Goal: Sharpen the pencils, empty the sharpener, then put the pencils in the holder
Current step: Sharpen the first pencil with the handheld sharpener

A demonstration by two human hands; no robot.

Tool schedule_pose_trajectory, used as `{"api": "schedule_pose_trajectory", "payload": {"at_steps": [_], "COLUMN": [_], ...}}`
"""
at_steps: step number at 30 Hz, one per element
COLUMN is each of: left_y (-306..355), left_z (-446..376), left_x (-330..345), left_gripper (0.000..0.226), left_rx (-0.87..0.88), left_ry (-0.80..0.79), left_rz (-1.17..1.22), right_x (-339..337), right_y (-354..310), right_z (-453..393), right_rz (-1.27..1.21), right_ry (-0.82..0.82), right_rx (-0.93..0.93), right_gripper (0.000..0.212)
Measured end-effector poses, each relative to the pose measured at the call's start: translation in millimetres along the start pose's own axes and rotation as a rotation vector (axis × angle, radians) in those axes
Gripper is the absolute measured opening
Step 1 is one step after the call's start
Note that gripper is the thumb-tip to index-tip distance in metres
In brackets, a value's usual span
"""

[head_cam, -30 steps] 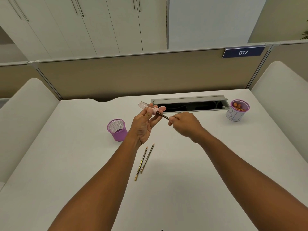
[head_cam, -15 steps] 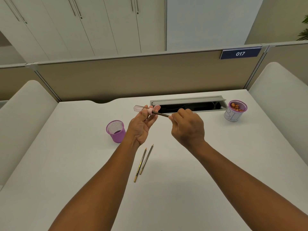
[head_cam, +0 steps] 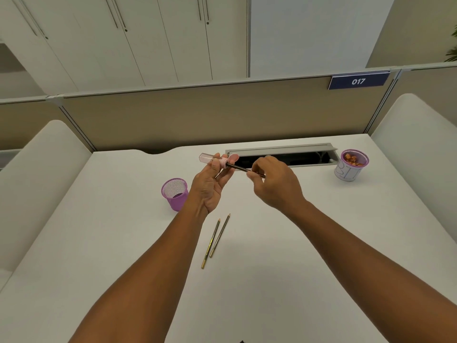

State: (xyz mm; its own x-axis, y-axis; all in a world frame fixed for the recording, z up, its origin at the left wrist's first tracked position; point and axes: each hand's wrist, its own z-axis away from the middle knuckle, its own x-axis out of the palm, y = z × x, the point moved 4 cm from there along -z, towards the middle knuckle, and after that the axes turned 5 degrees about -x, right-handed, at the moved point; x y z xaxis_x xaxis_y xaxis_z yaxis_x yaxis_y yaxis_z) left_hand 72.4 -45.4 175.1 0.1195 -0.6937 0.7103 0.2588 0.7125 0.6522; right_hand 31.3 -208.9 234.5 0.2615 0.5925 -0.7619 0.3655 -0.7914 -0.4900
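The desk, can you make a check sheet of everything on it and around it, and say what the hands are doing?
Surface: white desk, bare in front.
Job's things: pink sharpener with a dark pencil pushed in; two pencils lying side by side; purple mesh holder upright, no pencils in it.
Clutter: cup of shavings at far right.
Grips: left hand holds the sharpener; right hand pinches the pencil.
Cables: dark cables inside the open desk slot.
Surroundings: beige partition with sign 017; white cabinets behind.
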Motion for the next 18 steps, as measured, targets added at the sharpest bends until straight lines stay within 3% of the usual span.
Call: {"api": "schedule_pose_trajectory", "payload": {"at_steps": [3, 5, 8, 10, 12, 14, 18], "left_y": [-4, -6, -5, -7, -6, -5, -5], "left_z": [4, 5, 9, 13, 15, 15, 20], "left_x": [3, 6, 14, 16, 17, 16, 15], "left_gripper": [0.017, 0.017, 0.023, 0.033, 0.034, 0.025, 0.015], "left_rx": [-0.019, -0.031, -0.04, -0.038, -0.027, -0.013, -0.011], "left_ry": [-0.01, -0.023, -0.097, -0.131, -0.14, -0.135, -0.127], "left_rz": [0.02, 0.026, -0.003, -0.02, -0.034, -0.036, -0.04], "right_x": [-6, -8, -4, -6, -6, -9, -8], "right_y": [-3, -6, 3, 9, 10, 8, 4], "right_z": [9, 10, 1, -3, -2, 1, 14], "right_rz": [0.268, 0.326, 0.279, -0.102, -0.4, -0.369, -0.04], "right_ry": [0.179, 0.185, -0.082, -0.314, -0.387, -0.363, -0.135], "right_rx": [-0.21, -0.181, 0.17, 0.52, 0.632, 0.491, 0.028], "right_gripper": [0.016, 0.023, 0.031, 0.035, 0.037, 0.034, 0.015]}}
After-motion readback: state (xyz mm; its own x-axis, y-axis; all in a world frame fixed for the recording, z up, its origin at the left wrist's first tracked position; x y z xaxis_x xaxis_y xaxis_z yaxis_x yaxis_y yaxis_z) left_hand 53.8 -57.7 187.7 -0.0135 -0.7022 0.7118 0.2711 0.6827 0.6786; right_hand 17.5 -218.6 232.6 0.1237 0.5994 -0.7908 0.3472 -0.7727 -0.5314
